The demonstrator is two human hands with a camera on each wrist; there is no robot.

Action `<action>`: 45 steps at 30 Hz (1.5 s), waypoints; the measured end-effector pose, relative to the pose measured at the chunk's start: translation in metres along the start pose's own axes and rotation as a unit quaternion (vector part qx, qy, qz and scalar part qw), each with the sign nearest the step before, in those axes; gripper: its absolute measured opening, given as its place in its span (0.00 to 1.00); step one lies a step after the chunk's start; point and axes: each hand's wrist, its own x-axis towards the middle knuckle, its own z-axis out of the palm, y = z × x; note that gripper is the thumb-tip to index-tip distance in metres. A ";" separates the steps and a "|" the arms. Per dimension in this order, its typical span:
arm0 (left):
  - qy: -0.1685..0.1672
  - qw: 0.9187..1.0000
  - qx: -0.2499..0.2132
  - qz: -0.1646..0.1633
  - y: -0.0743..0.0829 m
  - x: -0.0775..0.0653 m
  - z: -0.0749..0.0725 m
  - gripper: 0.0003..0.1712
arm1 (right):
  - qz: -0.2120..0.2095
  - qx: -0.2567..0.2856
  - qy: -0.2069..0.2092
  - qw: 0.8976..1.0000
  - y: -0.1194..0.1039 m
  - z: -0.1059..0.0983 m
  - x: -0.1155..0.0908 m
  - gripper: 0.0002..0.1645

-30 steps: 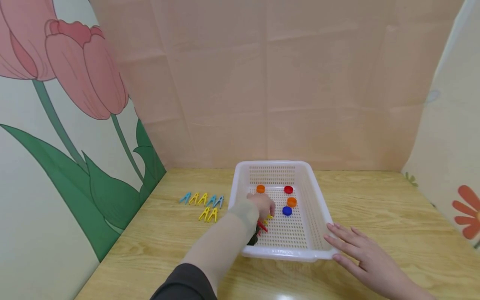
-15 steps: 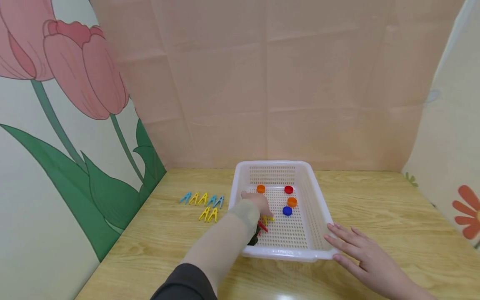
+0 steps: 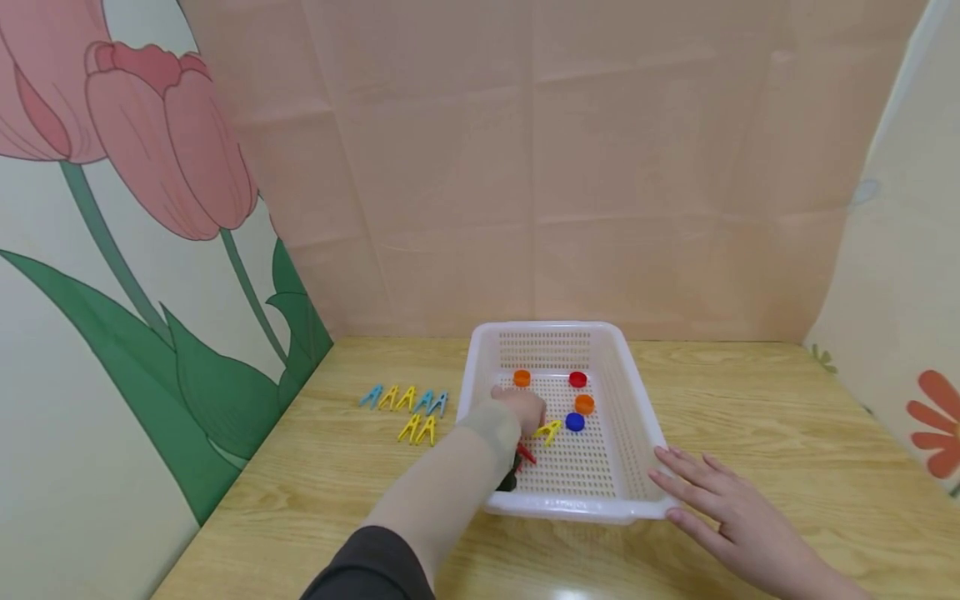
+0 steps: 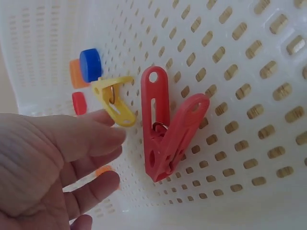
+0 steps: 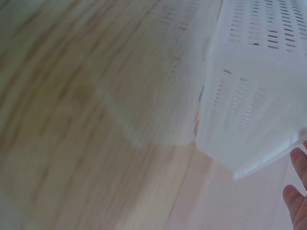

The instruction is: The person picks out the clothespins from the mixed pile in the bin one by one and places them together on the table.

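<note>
Inside the white plastic basket [image 3: 555, 507], my left hand [image 4: 62, 163] reaches down with its fingers loosely bent and nothing between them. A yellow clothespin [image 4: 114, 98] lies right at its fingertips; in the head view that yellow clothespin [image 3: 549, 432] shows whole, just right of the hand [image 3: 521, 410]. Closer to the left wrist camera lies a red clothespin [image 4: 165, 127], mostly hidden by my forearm in the head view. My right hand [image 3: 723, 512] rests its spread, straight fingers on the basket's near right corner.
Orange [image 3: 584, 404], red [image 3: 577, 379] and blue [image 3: 574, 422] round caps lie on the basket floor, with another orange cap [image 3: 521, 378] farther left. A black object [image 3: 507, 478] sits at the near left corner. Blue and yellow clothespins [image 3: 406, 397] stand in two rows on the table left of the basket.
The yellow clothespin, partly hidden by my left hand before, has shifted slightly right and now shows whole. The left fingers have moved a little; my right hand stays put.
</note>
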 end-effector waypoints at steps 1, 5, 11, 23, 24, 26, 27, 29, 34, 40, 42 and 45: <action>0.003 1.000 -0.013 -0.010 0.000 0.004 0.002 0.03 | 0.000 0.000 0.000 1.000 0.000 0.000 0.000 0.28; 0.019 0.999 0.035 0.005 0.000 0.016 0.009 0.15 | 0.003 -0.001 -0.001 1.000 -0.001 0.000 0.000 0.28; 0.002 0.999 0.052 0.001 0.001 0.007 0.008 0.38 | 0.006 -0.003 -0.001 1.000 -0.001 0.000 0.000 0.27; -0.002 1.000 0.027 -0.003 0.004 -0.010 0.002 0.24 | 0.003 -0.003 0.004 1.000 -0.001 0.002 -0.002 0.28; 0.002 1.000 0.029 0.000 0.003 -0.007 0.003 0.22 | 0.002 -0.004 0.005 1.000 -0.001 0.002 -0.002 0.28; 0.010 1.000 0.025 0.005 0.003 0.000 0.006 0.20 | 0.001 -0.003 0.006 1.000 -0.001 0.002 -0.002 0.28; 0.013 1.000 0.020 0.006 0.002 0.003 0.008 0.19 | 0.002 -0.003 0.006 1.000 -0.001 0.002 -0.002 0.28; 0.019 1.000 0.018 0.009 0.002 0.009 0.010 0.17 | 0.002 -0.003 0.005 1.000 -0.001 0.002 -0.002 0.27; 0.037 0.999 -0.012 0.017 0.003 0.014 0.008 0.13 | 0.003 -0.004 0.004 1.000 -0.001 0.002 -0.001 0.27; 0.055 0.996 -0.067 0.034 0.001 0.013 0.003 0.11 | 0.002 -0.003 0.004 1.000 -0.002 0.002 -0.002 0.27; 0.059 0.993 -0.096 0.032 0.001 0.015 0.003 0.12 | 0.003 -0.001 0.003 1.000 -0.002 0.003 -0.002 0.27; 0.071 0.990 -0.116 0.040 0.001 0.015 0.002 0.14 | 0.003 0.003 0.003 1.000 -0.002 0.003 -0.002 0.27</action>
